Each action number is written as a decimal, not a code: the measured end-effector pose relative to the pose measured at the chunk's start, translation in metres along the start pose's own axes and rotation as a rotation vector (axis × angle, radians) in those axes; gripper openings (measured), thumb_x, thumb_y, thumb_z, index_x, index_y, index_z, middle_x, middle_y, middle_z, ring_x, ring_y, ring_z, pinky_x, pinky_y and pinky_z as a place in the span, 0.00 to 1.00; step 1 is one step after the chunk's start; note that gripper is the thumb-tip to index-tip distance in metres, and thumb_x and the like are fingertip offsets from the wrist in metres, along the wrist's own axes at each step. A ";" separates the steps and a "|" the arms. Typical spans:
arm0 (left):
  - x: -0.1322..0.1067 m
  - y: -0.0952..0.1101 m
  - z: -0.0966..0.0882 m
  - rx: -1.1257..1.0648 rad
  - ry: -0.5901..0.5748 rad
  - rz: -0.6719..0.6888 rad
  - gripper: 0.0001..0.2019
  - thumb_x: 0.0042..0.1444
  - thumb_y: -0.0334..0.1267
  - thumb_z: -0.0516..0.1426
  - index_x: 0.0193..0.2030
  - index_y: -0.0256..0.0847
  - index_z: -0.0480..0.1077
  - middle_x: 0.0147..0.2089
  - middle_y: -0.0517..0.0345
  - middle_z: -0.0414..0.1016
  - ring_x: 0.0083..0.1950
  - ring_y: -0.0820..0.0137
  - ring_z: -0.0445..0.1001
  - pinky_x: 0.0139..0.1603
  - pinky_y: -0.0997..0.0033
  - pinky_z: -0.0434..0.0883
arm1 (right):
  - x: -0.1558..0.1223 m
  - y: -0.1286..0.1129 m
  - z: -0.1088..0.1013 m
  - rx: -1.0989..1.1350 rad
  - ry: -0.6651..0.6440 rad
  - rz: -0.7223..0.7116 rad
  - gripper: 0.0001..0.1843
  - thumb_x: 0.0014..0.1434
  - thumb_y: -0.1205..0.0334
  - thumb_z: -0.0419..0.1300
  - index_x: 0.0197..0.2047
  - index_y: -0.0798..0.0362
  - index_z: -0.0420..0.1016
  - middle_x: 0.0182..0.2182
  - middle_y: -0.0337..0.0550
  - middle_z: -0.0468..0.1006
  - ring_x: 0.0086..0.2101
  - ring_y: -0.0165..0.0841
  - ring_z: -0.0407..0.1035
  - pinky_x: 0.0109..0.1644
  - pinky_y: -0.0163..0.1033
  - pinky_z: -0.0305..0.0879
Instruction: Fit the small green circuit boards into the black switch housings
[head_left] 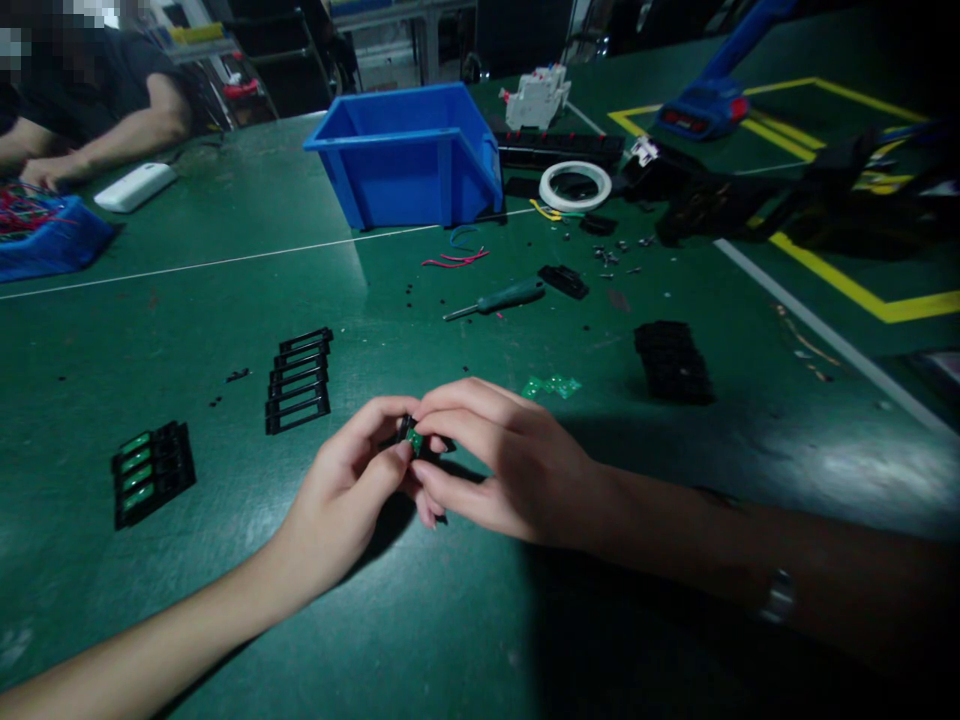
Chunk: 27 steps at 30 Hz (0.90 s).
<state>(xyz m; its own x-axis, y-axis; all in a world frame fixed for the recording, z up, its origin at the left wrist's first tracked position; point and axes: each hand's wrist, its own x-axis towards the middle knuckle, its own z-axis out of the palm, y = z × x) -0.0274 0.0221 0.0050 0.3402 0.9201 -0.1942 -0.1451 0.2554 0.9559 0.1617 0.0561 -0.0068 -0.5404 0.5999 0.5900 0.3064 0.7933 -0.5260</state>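
My left hand (346, 490) and my right hand (501, 462) meet above the green table (450, 620), fingers pinched together on a small black plastic frame with a green circuit piece (412, 436) in it. To the left lie a row of empty black frames (298, 380) and a block of frames with green pieces in them (152, 472). Loose green circuit pieces (552, 386) lie just beyond my right hand. A stack of black parts (673, 362) sits further right.
A green-handled screwdriver (498, 298), a blue bin (409, 155), a roll of white tape (575, 185), red wire scraps (455, 260) and small black bits lie further back. Another person's arm (97, 145) rests at the far left by a white box (135, 186).
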 end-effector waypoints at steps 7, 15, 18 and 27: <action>0.000 -0.002 -0.002 -0.026 -0.022 -0.001 0.12 0.69 0.33 0.54 0.57 0.39 0.65 0.50 0.51 0.76 0.32 0.73 0.79 0.34 0.69 0.78 | -0.001 0.001 0.001 0.017 -0.015 0.015 0.06 0.64 0.66 0.63 0.45 0.56 0.74 0.44 0.51 0.80 0.44 0.38 0.75 0.49 0.43 0.76; 0.000 -0.004 -0.004 -0.018 -0.037 0.006 0.12 0.69 0.33 0.53 0.58 0.39 0.65 0.50 0.51 0.75 0.32 0.73 0.79 0.34 0.68 0.78 | -0.001 0.000 0.000 0.019 -0.034 0.030 0.07 0.64 0.65 0.64 0.44 0.58 0.75 0.45 0.51 0.80 0.45 0.39 0.75 0.50 0.44 0.76; -0.001 -0.003 -0.003 0.018 -0.027 0.010 0.12 0.70 0.33 0.52 0.58 0.39 0.66 0.48 0.53 0.75 0.32 0.73 0.78 0.35 0.68 0.78 | -0.001 0.000 0.001 0.015 -0.033 0.028 0.07 0.64 0.65 0.64 0.45 0.58 0.75 0.45 0.52 0.80 0.45 0.40 0.75 0.50 0.45 0.76; -0.003 -0.002 -0.002 0.092 -0.010 0.013 0.12 0.71 0.33 0.52 0.59 0.39 0.65 0.46 0.55 0.75 0.34 0.74 0.77 0.38 0.71 0.76 | 0.001 -0.001 -0.001 0.005 -0.035 0.009 0.07 0.64 0.66 0.64 0.44 0.61 0.76 0.43 0.53 0.80 0.45 0.40 0.75 0.51 0.43 0.76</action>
<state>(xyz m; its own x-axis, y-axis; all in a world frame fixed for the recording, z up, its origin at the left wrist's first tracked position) -0.0300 0.0193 0.0028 0.3480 0.9202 -0.1795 -0.0641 0.2143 0.9747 0.1613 0.0563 -0.0050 -0.5650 0.6032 0.5629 0.3074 0.7871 -0.5348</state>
